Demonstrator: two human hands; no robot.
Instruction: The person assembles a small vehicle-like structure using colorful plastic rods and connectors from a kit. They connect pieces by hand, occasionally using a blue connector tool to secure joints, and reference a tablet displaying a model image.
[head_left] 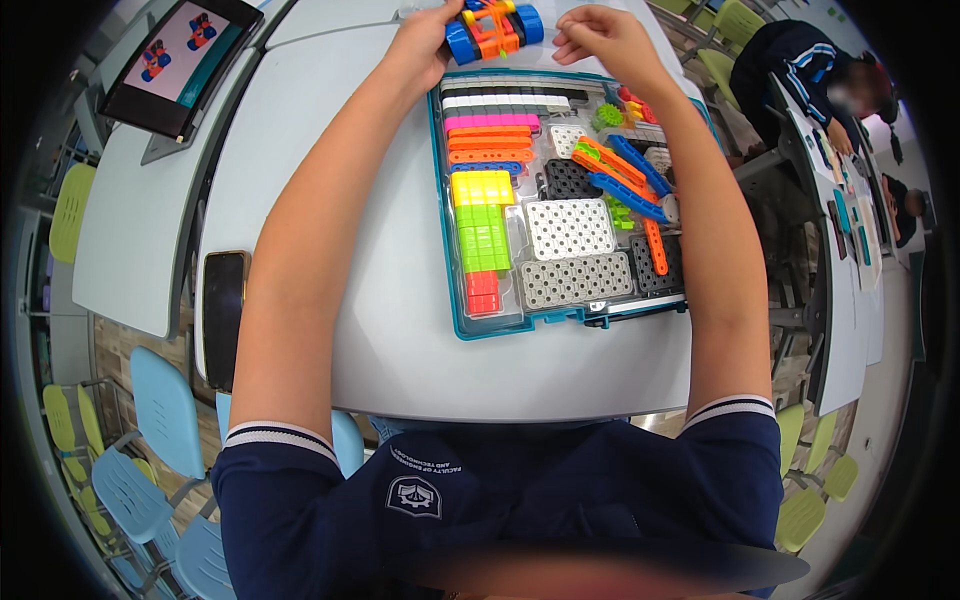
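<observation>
Navy shirt (pixel 530 500); wheeled model (pixel 492 42) in left hand (pixel 431 38).

Room: bright indoor light around you, its source out of your view.
Table (pixel 400 260): pale, evenly lit, with soft, faint shading near your arms (pixel 305 240).
Case (pixel 485 332): fairly sharp before you, colours vivid, small glints on the glossy blocks (pixel 483 235).
Screen (pixel 185 60): glowing at far left, its picture clear but skewed by your lens.
Chairs (pixel 165 410): near left, stretched and bowed toward the rim.
Person (pixel 772 75): far right, head blurred.
Smear (pixel 600 571): brownish, out of focus, nearest you.
Rim: black, rounding off your corners and bending straight edges.
</observation>
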